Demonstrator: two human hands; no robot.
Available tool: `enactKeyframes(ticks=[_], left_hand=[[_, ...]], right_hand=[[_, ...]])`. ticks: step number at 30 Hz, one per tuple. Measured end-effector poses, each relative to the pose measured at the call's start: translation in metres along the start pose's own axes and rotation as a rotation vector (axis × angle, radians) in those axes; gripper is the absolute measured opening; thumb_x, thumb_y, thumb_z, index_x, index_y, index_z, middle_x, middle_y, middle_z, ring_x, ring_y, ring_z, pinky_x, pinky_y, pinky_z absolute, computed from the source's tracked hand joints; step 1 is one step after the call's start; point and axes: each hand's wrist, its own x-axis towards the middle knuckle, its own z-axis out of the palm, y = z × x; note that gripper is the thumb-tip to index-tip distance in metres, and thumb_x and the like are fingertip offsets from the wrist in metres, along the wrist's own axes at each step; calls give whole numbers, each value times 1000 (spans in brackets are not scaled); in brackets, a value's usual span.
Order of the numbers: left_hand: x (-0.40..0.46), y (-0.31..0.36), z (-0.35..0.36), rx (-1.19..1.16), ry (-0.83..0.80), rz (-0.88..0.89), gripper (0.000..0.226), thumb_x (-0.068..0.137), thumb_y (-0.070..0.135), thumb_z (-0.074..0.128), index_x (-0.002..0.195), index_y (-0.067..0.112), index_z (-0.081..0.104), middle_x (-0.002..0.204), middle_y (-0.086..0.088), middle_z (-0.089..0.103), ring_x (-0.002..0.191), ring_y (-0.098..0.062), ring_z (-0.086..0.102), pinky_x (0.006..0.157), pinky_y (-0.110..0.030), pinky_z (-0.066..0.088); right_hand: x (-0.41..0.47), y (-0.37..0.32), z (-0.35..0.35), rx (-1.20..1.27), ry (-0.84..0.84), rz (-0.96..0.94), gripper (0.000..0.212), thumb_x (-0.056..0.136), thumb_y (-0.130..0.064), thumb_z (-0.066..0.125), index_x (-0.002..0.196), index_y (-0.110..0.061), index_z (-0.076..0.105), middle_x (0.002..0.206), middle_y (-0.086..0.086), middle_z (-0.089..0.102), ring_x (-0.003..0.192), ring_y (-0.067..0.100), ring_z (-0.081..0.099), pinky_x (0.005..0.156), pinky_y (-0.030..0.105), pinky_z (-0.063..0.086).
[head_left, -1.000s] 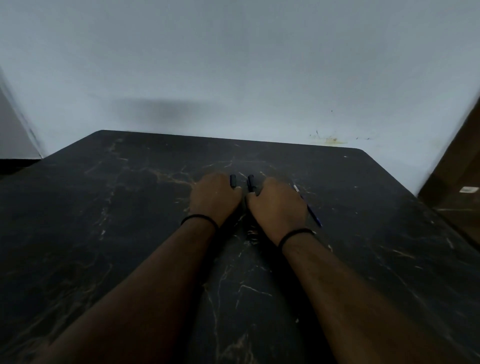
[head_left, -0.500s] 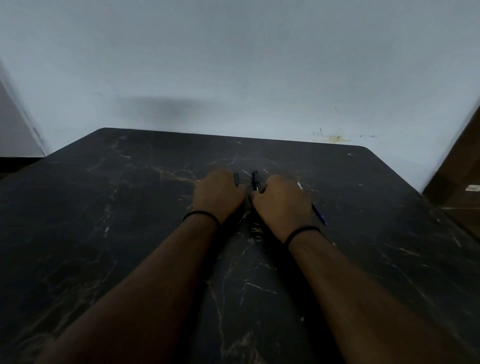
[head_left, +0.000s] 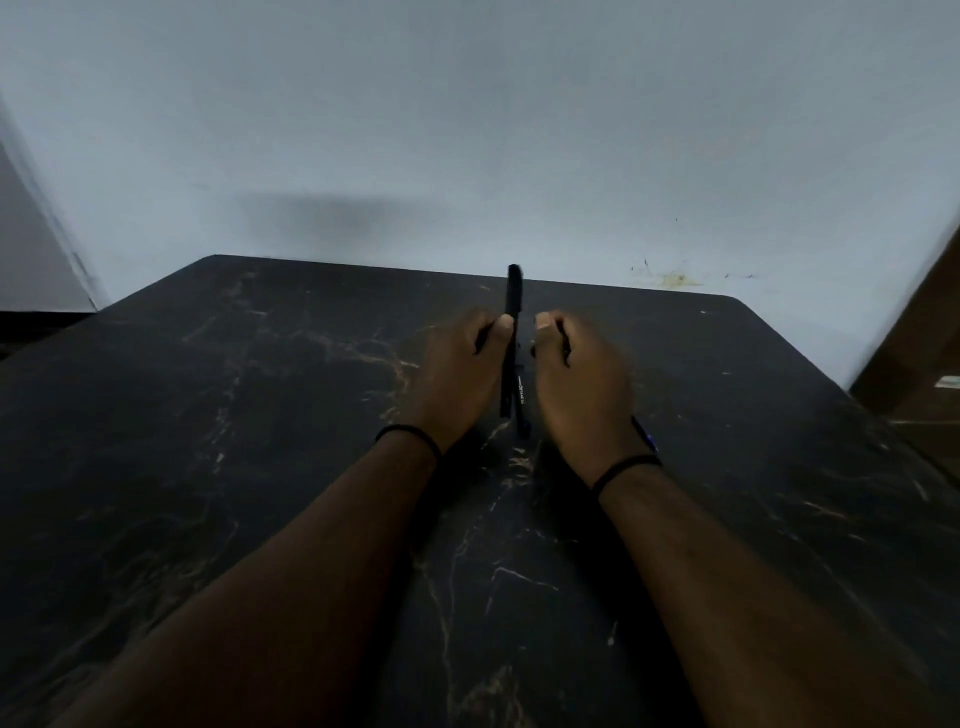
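My left hand (head_left: 457, 374) is curled round a black pen (head_left: 513, 296), its thumb pressed to the barrel. The pen stands raised, its far tip above the table's back edge. My right hand (head_left: 582, 384) is curled close beside it, thumb up. A second dark pen (head_left: 521, 400) with white print and a bluish end lies between the hands, and its upper end runs into my right fingers. Both hands hover just over the black marble-patterned table (head_left: 260, 441). Each wrist wears a thin black band.
A blue pen (head_left: 645, 435) lies on the table, mostly hidden under my right wrist. A pale wall stands right behind the table's back edge. A brown piece of furniture (head_left: 914, 364) is beyond the right edge.
Both hands have lifted off the table and turned thumbs up, a little apart. The black pen in my left hand has swung up and now sticks out far beyond the thumb.
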Motion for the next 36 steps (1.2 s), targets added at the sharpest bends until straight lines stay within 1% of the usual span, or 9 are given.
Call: enactKeyframes(ticks=[4, 7, 11, 16, 20, 23, 25, 30, 36], left_hand=[[-1, 4, 8, -176, -89, -1, 28, 102, 15, 47, 79, 7, 61, 72, -13, 59, 62, -11, 50, 61, -37, 46], [-1, -2, 8, -151, -82, 4, 30, 101, 17, 47, 76, 15, 62, 65, 0, 57, 53, -2, 45, 55, -24, 38], [-2, -1, 5, -241, 61, -1, 40, 100, 44, 39, 81, 16, 60, 59, 0, 55, 50, -11, 48, 52, -30, 39], [3, -4, -3, -323, 214, -59, 69, 87, 70, 31, 84, 6, 56, 62, -10, 52, 56, -20, 49, 56, -35, 38], [5, -6, -6, -248, 216, -88, 63, 96, 57, 40, 59, 6, 47, 57, -17, 44, 55, -24, 42, 57, -38, 33], [6, -6, -6, -218, 199, -115, 56, 102, 39, 43, 51, 17, 38, 48, -6, 37, 51, -22, 38, 56, -35, 31], [7, -7, -6, -223, 203, -119, 57, 104, 33, 43, 48, 21, 34, 43, 6, 34, 48, -19, 37, 56, -33, 31], [8, -4, -6, -210, 248, -106, 54, 102, 35, 38, 50, 23, 29, 48, 2, 26, 50, -19, 30, 54, -41, 30], [9, -10, -13, -147, 294, -100, 54, 105, 33, 36, 52, 22, 36, 50, 3, 32, 47, -11, 31, 52, -29, 27]], right_hand=[[0, -1, 1, 90, -77, -3, 32, 101, -43, 45, 86, -22, 65, 70, -9, 60, 69, 12, 59, 65, 33, 47], [-1, -2, 0, 156, -24, -9, 23, 100, -37, 53, 93, -23, 69, 70, -12, 62, 65, 0, 57, 61, 22, 44], [-3, -4, -1, 158, 69, -73, 13, 100, -28, 56, 95, -19, 64, 75, -5, 65, 64, 6, 56, 55, 19, 39], [-3, -7, -3, -97, -211, -258, 15, 102, -23, 50, 112, -20, 61, 96, 2, 63, 83, 18, 57, 71, 35, 46], [-4, -11, -1, -222, -291, -311, 13, 101, -26, 51, 100, -20, 62, 87, -6, 55, 74, 12, 48, 64, 31, 35], [-4, -10, 2, -342, -308, -290, 20, 101, -35, 47, 85, -25, 53, 74, -8, 49, 66, 15, 45, 58, 32, 31], [-5, -10, 4, -387, -275, -290, 25, 100, -40, 46, 79, -28, 48, 68, -10, 43, 61, 14, 41, 54, 32, 26], [-6, -16, 8, -454, -233, -281, 34, 99, -49, 43, 73, -27, 46, 56, -11, 35, 49, 3, 31, 45, 24, 17], [-8, -19, 6, -464, -274, -220, 53, 97, -65, 36, 61, -26, 39, 55, -6, 43, 49, 7, 40, 45, 28, 23]])
